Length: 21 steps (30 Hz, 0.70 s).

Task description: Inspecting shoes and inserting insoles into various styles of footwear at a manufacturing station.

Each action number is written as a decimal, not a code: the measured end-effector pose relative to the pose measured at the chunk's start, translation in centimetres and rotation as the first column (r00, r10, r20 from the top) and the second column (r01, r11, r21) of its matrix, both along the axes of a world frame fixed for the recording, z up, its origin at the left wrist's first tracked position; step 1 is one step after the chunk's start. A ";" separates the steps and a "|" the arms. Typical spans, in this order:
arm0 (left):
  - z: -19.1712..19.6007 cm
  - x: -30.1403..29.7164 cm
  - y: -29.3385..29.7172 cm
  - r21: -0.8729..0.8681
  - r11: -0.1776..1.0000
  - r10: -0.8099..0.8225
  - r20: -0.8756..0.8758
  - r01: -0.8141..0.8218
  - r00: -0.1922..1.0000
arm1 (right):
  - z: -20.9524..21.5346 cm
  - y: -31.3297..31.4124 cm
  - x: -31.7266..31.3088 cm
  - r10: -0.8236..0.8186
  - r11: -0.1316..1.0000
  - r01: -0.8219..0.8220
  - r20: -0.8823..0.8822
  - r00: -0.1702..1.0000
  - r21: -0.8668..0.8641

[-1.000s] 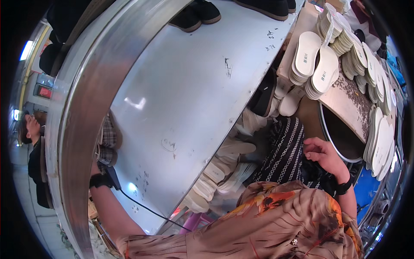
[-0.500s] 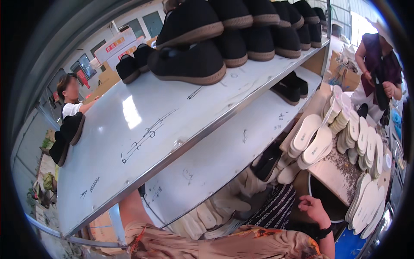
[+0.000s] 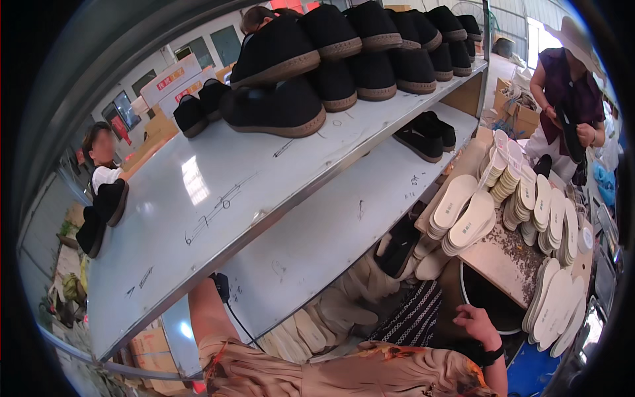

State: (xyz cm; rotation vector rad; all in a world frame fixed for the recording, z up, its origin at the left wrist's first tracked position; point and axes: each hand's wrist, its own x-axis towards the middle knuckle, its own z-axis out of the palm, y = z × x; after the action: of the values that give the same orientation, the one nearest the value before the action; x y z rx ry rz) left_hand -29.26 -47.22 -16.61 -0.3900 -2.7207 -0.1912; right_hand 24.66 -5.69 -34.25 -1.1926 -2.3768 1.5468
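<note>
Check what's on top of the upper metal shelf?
Black shoes with tan soles are piled on the upper shelf, mostly at its far end; the near part shows only pen marks. Shoes behind the front ones are partly hidden. The left hand is hidden under this shelf.

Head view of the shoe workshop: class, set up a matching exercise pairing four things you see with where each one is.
Things:
1. black slip-on shoes with tan soles
2. pale foam insoles in stacks
3. right hand
4. black watch on the left wrist

Places:
A. beside the round dark basin
B. on the top metal shelf
C. under the edge of the top shelf
D. on the speckled work table

Pairs: 1-B, 2-D, 3-A, 4-C
</note>
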 end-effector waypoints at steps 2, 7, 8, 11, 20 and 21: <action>-1.0 0.7 -1.0 -0.021 1.000 -0.004 0.044 0.005 0.999 | -0.3 0.1 0.5 0.033 0.999 -0.034 0.016 0.999 0.040; -2.1 2.8 -4.5 -0.073 0.997 0.011 0.121 -0.003 0.993 | 0.1 0.0 0.0 0.064 0.996 -0.070 0.092 0.994 0.062; -2.5 3.3 -5.1 -0.082 0.997 0.014 0.140 -0.002 0.990 | 0.1 -0.1 -0.2 0.073 0.995 -0.079 0.092 0.993 0.063; -4.1 4.9 -6.7 -0.111 0.994 0.009 0.204 0.014 0.979 | 0.1 -0.7 -0.5 0.113 0.991 -0.117 0.065 0.991 0.065; -6.8 9.3 17.1 0.126 0.689 -0.582 0.682 0.714 0.442 | -0.1 1.6 1.7 0.174 0.985 -0.175 -0.097 0.980 -0.006; -6.8 13.6 22.7 0.276 0.495 -0.709 0.676 0.824 0.200 | -0.9 3.1 3.0 0.190 0.981 -0.192 -0.118 0.975 -0.005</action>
State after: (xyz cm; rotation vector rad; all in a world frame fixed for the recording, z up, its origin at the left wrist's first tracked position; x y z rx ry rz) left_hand -15.66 -24.53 -23.39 -2.2174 -2.9175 -0.5052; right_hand 27.69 -2.62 -35.12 -0.8703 -2.4677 1.6417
